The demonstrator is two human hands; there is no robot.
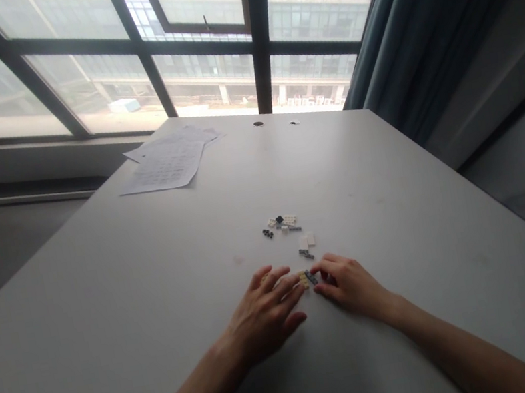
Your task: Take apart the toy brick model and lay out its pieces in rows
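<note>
Both my hands rest on a white table (395,200), near its middle. My left hand (267,311) lies palm down with its fingers stretched out, fingertips touching a small cream and grey brick piece (307,277). My right hand (349,283) pinches the other side of that same piece with thumb and curled fingers. Just beyond them lie two white bricks (306,241) and a small grey part (306,254). Farther off sits a loose cluster of small bricks (281,223) in white, grey and black.
Several printed paper sheets (168,162) lie at the far left of the table. Two small round holes (258,124) sit near the far edge. Large windows (194,39) rise behind, with a dark curtain (415,27) on the right.
</note>
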